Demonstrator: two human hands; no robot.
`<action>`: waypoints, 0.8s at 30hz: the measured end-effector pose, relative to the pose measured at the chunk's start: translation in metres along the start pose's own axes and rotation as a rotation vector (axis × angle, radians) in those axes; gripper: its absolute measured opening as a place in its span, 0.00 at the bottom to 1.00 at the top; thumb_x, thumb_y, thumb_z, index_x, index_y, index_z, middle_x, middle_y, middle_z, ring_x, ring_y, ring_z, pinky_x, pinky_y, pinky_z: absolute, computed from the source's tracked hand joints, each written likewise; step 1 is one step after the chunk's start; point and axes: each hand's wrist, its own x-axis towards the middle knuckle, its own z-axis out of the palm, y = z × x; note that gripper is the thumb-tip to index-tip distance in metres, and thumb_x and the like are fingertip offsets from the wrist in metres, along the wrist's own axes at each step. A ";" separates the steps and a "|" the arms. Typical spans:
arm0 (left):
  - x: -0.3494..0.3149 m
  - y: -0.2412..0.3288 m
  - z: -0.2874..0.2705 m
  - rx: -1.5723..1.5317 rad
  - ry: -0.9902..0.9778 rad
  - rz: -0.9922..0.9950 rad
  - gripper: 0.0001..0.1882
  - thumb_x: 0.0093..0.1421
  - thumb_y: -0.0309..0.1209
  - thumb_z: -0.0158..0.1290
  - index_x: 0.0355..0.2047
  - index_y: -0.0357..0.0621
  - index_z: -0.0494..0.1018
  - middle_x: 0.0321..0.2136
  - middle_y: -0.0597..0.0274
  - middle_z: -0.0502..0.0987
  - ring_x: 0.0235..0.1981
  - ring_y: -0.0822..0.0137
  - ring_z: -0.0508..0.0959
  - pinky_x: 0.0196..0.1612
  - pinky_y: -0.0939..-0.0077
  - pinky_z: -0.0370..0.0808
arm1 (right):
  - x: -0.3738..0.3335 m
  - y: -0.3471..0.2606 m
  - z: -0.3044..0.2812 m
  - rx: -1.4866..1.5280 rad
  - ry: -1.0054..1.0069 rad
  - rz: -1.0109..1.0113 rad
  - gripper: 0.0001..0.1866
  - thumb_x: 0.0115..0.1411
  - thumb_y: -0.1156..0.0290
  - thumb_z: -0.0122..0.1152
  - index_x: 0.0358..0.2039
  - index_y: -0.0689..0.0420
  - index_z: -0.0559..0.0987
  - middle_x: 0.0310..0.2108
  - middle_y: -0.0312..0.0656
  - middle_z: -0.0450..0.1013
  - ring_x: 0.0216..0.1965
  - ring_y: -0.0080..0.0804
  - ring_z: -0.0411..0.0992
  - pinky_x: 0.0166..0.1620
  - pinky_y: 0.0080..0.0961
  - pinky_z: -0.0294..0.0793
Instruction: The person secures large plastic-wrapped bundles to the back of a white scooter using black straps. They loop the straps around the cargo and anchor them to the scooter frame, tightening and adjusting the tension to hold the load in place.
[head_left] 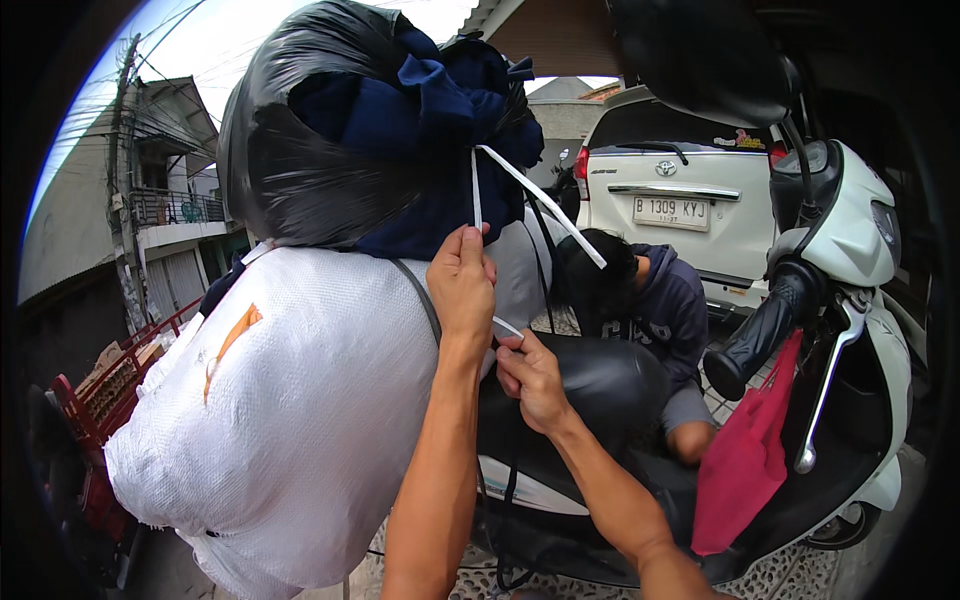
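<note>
A flat white plastic strap (pixel 541 198) comes off the dark blue cloth (pixel 440 105) in the torn black plastic bag (pixel 290 165), one loose end sticking out to the right. My left hand (pixel 463 283) is closed round its hanging length. Lower and to the right, my right hand (pixel 533 380) pinches a white strap piece; the stretch between the two hands is partly hidden. Under the black bag bulges a big white woven sack (pixel 300 370), beside my left forearm. Both loads rest behind the black seat (pixel 600 375) of a scooter.
The scooter's handlebar grip (pixel 765 330), mirror (pixel 700 55) and a hanging pink bag (pixel 745 460) are on the right. A person (pixel 660 310) crouches beyond the seat, before a parked white car (pixel 680 180). A red cart (pixel 95 430) stands at the left.
</note>
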 end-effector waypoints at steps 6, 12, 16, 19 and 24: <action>0.002 -0.004 0.001 -0.014 0.000 0.035 0.17 0.70 0.37 0.46 0.46 0.34 0.74 0.13 0.74 0.64 0.13 0.84 0.59 0.16 0.87 0.53 | 0.088 -0.100 0.013 -0.618 0.181 -0.548 0.13 0.64 0.67 0.56 0.40 0.66 0.78 0.28 0.33 0.71 0.32 0.18 0.68 0.37 0.17 0.67; 0.000 -0.001 0.005 0.063 0.047 0.093 0.16 0.69 0.34 0.45 0.42 0.31 0.76 0.14 0.74 0.63 0.15 0.84 0.59 0.18 0.84 0.54 | 0.159 -0.138 0.065 -0.552 0.257 -0.190 0.09 0.61 0.71 0.59 0.36 0.66 0.76 0.25 0.38 0.72 0.25 0.20 0.68 0.28 0.18 0.67; 0.001 -0.010 0.002 -0.001 0.003 0.099 0.16 0.69 0.33 0.45 0.42 0.31 0.76 0.15 0.75 0.63 0.16 0.83 0.59 0.19 0.83 0.55 | 0.158 -0.133 0.069 -0.199 0.247 -0.090 0.08 0.64 0.72 0.55 0.39 0.63 0.74 0.23 0.35 0.69 0.21 0.19 0.64 0.24 0.18 0.63; 0.004 -0.019 0.003 0.111 0.005 0.181 0.15 0.69 0.31 0.45 0.45 0.29 0.75 0.25 0.66 0.76 0.26 0.78 0.71 0.30 0.80 0.69 | 0.164 -0.123 0.062 0.029 0.179 -0.081 0.04 0.66 0.72 0.51 0.37 0.59 0.72 0.20 0.31 0.65 0.16 0.13 0.55 0.17 0.13 0.51; 0.007 0.001 0.008 0.291 0.051 -0.120 0.13 0.67 0.26 0.46 0.46 0.34 0.75 0.28 0.52 0.81 0.28 0.72 0.77 0.33 0.75 0.73 | 0.173 -0.101 0.052 0.027 0.127 -0.220 0.04 0.66 0.73 0.49 0.33 0.56 0.70 0.17 0.28 0.61 0.16 0.11 0.53 0.18 0.11 0.49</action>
